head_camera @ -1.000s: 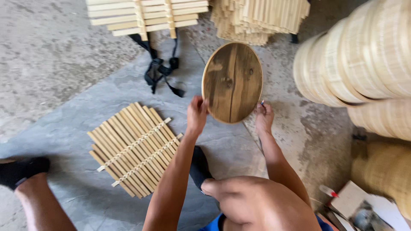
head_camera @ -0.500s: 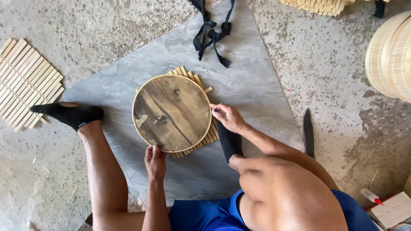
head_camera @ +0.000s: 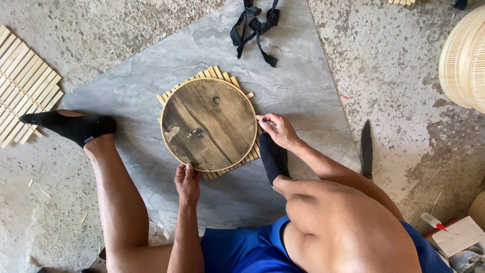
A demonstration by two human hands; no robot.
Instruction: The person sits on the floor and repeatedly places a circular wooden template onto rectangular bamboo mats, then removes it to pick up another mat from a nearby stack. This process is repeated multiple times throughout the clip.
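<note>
Round wooden disc (head_camera: 209, 125) lies flat on a slatted bamboo mat (head_camera: 218, 74), on the grey slab (head_camera: 303, 76).
Left hand (head_camera: 187, 180) presses fingertips on the disc's near edge, not closed round it. Right hand (head_camera: 277, 129) at the right rim, fingers pinched on something small; cannot identify. Judged: disc positioned; mat corners protrude untrimmed, knife (head_camera: 367, 147) lying untouched.

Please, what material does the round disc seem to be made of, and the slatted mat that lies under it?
Round disc: looks like wood, dark brown and worn, with grain streaks, a knot-like spot and pale scuffs; unvarnished, it seems. The left hand steadies its near edge, and the right hand is at its right edge.
Slatted mat: probably bamboo or light wood, pale yellow, raw-looking narrow strips side by side.
</note>
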